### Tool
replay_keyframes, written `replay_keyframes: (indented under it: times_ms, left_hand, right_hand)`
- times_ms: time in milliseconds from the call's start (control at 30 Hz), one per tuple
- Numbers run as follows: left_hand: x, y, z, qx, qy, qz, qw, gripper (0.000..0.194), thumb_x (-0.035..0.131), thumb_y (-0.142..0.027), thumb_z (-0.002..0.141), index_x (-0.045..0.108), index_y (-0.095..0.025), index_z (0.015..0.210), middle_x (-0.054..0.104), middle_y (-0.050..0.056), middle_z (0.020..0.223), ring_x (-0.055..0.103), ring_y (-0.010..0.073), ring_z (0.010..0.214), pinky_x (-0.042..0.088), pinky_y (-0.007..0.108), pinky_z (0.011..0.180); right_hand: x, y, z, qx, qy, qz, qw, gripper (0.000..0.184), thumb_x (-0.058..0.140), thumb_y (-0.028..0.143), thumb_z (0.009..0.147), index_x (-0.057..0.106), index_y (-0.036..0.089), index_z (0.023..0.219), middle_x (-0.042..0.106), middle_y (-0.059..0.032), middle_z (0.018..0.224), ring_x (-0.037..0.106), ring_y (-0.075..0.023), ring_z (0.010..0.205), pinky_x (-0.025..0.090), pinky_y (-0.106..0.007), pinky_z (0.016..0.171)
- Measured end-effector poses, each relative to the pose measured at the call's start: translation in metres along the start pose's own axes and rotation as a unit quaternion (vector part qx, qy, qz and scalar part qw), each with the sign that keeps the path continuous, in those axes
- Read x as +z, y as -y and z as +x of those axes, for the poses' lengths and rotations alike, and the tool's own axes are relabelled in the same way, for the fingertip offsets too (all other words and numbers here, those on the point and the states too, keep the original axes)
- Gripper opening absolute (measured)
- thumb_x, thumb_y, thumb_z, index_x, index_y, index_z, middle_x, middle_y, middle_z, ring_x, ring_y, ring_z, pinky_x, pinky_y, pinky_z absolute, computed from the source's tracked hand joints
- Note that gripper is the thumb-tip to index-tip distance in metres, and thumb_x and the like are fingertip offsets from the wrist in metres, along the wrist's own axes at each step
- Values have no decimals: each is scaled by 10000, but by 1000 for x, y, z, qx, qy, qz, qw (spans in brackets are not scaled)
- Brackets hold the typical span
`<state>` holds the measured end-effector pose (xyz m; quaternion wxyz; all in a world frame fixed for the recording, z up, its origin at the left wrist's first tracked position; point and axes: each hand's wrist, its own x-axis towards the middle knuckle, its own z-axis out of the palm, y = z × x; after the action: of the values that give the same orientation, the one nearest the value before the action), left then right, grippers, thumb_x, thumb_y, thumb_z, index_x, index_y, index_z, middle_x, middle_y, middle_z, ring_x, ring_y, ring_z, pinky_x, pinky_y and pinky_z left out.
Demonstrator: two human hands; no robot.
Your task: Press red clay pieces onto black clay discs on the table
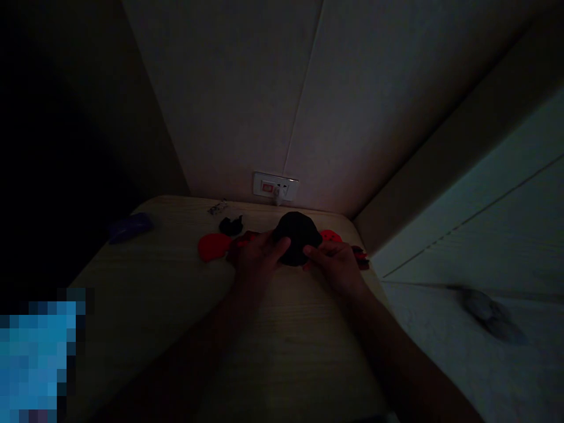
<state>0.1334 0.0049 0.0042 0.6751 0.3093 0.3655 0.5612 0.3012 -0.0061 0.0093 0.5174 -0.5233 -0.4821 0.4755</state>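
The room is very dim. My left hand (pixel 255 258) and my right hand (pixel 335 263) both grip a round black object (pixel 297 236), perhaps a cloth or soft ball, over the far part of a light wooden tabletop (pixel 176 294). Each hand pinches an edge of it with closed fingers. Red pieces lie around it: a flat red piece (pixel 212 245) to the left and another red piece (pixel 330 235) behind my right hand. A small black scrap (pixel 231 225) rests farther back.
A purple object (pixel 130 226) lies at the table's left edge. A white wall socket (pixel 275 187) with a plug sits on the wall behind. A small shiny item (pixel 218 207) is near the wall. A pale surface (pixel 484 352) with a grey lump (pixel 489 311) is at the right.
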Motion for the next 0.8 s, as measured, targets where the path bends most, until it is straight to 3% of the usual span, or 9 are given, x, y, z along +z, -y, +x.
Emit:
replay_keyframes:
  times_ms: [100, 267, 367, 567, 800]
  left_hand:
    - [-3, 5, 2, -38, 27, 1, 999, 429, 907, -380, 645, 784, -120, 964, 801, 97, 904, 760, 234, 837, 623, 359, 785]
    - [-7, 6, 3, -41, 2, 14, 999, 370, 919, -372, 615, 791, -120, 854, 802, 91, 878, 758, 229, 790, 632, 357, 743]
    - [-6, 6, 2, -41, 26, 14, 999, 385, 910, -382, 637, 789, -121, 893, 802, 88, 866, 763, 234, 787, 630, 364, 756]
    - [-4, 8, 0, -46, 71, 28, 996, 430, 911, -363, 639, 776, -139, 982, 811, 99, 958, 771, 241, 830, 616, 371, 811]
    - [-7, 3, 0, 4, 23, 129, 991, 315, 879, -339, 649, 796, -140, 878, 812, 84, 861, 763, 240, 792, 599, 352, 792]
  right_hand:
    - [-2, 1, 0, -13, -6, -18, 1000, 348, 885, 475, 684, 722, 192, 566, 709, -32, 542, 617, -150, 478, 488, -285, 537]
    - [-2, -1, 1, -8, 16, -18, 1000, 374, 868, 523, 700, 743, 185, 600, 713, -37, 565, 622, -154, 511, 473, -275, 526]
    - [-3, -5, 2, -4, 26, 23, 999, 339, 890, 506, 676, 775, 187, 693, 737, -27, 638, 632, -150, 559, 486, -266, 547]
    - [-3, -6, 2, -13, 15, 25, 999, 291, 900, 446, 681, 773, 184, 674, 729, -14, 640, 612, -134, 553, 489, -263, 558]
    - [2, -6, -3, -9, 51, -1, 999, 280, 899, 437, 681, 781, 185, 716, 757, -31, 695, 651, -158, 593, 521, -278, 592]
